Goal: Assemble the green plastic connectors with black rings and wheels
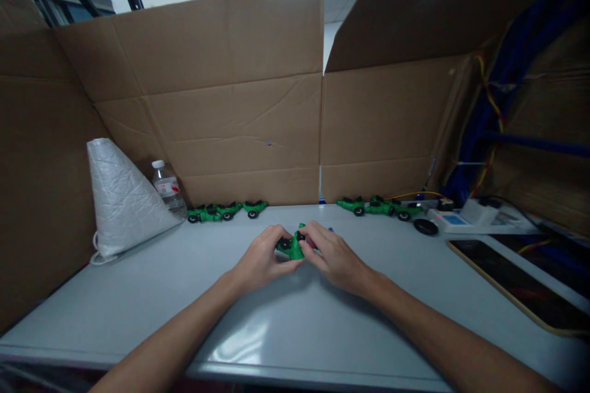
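Note:
Over the middle of the white table, a small green toy car with black parts is held between my two hands. My left hand grips its left side, thumb below and fingers above. The fingertips of my right hand pinch the right side near a black part; they cover much of that end. Just behind my right hand, a small dark blue bit shows, too small to name. Similar green toy cars stand along the back, one group on the left and another on the right.
A water bottle and a white padded pouch stand at the left. On the right lie a black ring, a white power strip with cables and a phone-like dark slab. Cardboard walls enclose the table.

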Motion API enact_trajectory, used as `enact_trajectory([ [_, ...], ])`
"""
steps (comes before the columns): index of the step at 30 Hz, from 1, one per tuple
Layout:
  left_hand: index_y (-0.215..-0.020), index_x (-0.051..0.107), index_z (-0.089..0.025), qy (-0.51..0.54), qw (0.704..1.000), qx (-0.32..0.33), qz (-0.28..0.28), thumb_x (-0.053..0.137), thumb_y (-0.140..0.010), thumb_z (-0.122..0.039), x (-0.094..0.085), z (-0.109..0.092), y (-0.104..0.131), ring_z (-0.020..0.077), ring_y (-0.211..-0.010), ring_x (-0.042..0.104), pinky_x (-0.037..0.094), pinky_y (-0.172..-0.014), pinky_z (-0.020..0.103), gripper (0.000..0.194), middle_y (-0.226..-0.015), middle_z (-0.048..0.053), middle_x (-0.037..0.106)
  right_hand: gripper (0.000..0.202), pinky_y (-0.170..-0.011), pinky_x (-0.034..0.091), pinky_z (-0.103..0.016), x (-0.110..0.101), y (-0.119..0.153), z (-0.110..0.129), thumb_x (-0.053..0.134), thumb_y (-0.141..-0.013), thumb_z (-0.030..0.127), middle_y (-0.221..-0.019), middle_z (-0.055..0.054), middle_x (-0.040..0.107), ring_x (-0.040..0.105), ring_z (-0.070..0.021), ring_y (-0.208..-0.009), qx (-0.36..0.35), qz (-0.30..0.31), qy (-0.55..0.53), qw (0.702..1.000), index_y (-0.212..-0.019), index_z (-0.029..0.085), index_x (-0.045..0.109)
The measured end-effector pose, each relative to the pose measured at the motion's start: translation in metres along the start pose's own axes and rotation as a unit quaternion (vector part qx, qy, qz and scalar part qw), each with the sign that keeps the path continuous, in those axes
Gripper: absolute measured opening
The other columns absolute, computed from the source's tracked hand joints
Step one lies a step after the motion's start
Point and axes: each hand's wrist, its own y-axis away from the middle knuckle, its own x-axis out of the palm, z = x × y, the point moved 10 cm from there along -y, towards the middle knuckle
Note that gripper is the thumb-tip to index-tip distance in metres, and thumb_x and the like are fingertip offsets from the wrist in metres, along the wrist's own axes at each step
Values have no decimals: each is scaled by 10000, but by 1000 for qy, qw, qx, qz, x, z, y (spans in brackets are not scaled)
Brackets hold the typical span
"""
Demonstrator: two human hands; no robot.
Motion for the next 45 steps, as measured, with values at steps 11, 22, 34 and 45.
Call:
enact_trajectory([
  [11, -1019, 603, -196, 37, 999, -15, -5, 824, -824, -434, -11, -2, -1, 180, -829, 626, 501, -789, 321, 379, -934, 22, 686, 320, -890, 501, -347, -8, -4, 3, 427, -1091, 165, -1082, -85, 599, 599, -223, -985, -20, 23, -19, 999, -1309, 245, 648],
  [22, -1093, 608, -201, 20, 1000, 8, -23, 808, -843, -418, -14, -3, -2, 209, -925, 651, 526, -864, 354, 387, -1012, 53, 691, 367, -894, 509, -333, -10, -5, 2, 421, -1118, 243, -1049, -62, 603, 615, -216, -992, -2, -4, -72, 997, -1421, 304, 620],
  [34, -1102, 672, -198, 87, 996, 6, -20, 814, -855, -403, -20, -15, -1, 209, -934, 673, 527, -876, 345, 351, -1024, 64, 724, 217, -785, 504, -312, -13, -10, -19, 645, -1025, 363, -1010, -62, 728, 641, -210, -880, 47, 19, -167, 985, -1167, 230, 743],
  [45, -1050, 646, -187, 235, 971, -47, -8, 794, -872, -416, -3, -6, -1, 175, -866, 625, 493, -794, 282, 325, -994, 56, 692, 397, -615, 361, -269, -15, -9, -28, 744, -915, 600, -732, 36, 497, 459, -149, -669, 92, -2, -246, 965, -992, 210, 745],
])
